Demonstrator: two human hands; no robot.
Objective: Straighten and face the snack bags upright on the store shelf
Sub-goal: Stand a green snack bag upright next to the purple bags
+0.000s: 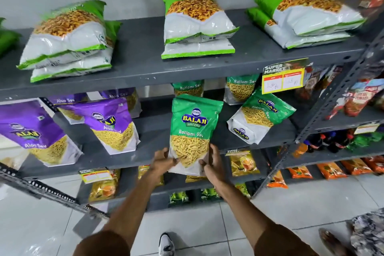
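A green Ratlami Sev bag (194, 131) stands upright at the front of the grey middle shelf (153, 158), label facing me. My left hand (163, 161) grips its lower left corner and my right hand (214, 161) grips its lower right corner. Another green Ratlami Sev bag (259, 117) leans tilted to the right of it. Two more stand upright behind, under the shelf above. To the left, purple Aloo Sev bags (113, 125) (35, 133) lean at angles.
On the top shelf (141, 64), green and white bags lie flat in stacks (68, 39) (197, 25) (305, 16). A yellow price tag (283, 79) hangs from that shelf's edge. Lower shelves hold yellow and orange packets. Another person's foot (332, 241) is at bottom right.
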